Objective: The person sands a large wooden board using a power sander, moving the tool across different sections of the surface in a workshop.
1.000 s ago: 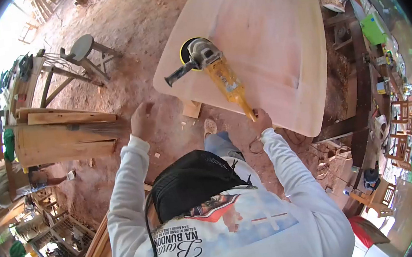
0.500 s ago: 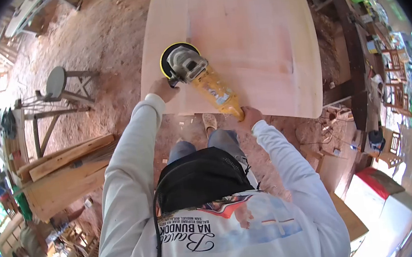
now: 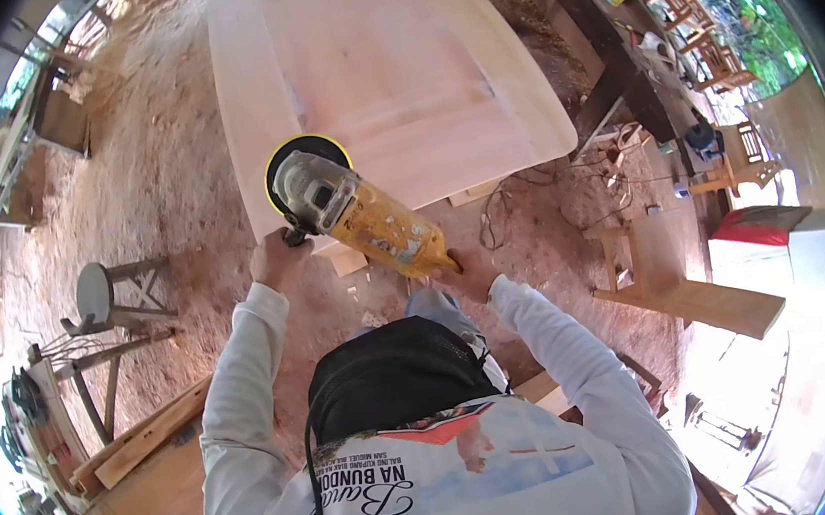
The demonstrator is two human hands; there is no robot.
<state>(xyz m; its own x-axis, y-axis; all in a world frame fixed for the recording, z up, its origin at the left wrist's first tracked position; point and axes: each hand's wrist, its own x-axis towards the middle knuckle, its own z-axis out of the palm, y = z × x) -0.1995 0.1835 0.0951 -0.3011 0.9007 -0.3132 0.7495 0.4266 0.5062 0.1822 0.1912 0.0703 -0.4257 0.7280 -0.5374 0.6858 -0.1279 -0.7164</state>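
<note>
Held the yellow power tool [image 3: 385,230] in two bare hands in front of the body, slanting from the grey head [image 3: 310,188] at upper left down to the narrow rear end at lower right. Had the left hand [image 3: 279,259] clamped on the black side handle [image 3: 296,238] beside the head, and the right hand [image 3: 469,272] closed round the rear end; could not make out every finger. Showed the yellow-rimmed disc [image 3: 331,150] over the near left part of the pale wooden panel [image 3: 394,78], but could not tell touching from hovering. Ran the yellow body out past the panel's near edge, above the reddish dirt floor [image 3: 153,184]. Wore a white printed shirt [image 3: 456,484] with long sleeves, and black cloth [image 3: 394,370] over the front. Had a loose cord [image 3: 489,224] on the ground just beyond the panel's near edge, a round-topped stool [image 3: 95,293] and planks [image 3: 151,446] off to the left, and wooden chairs [image 3: 713,55] well apart at upper right.
</note>
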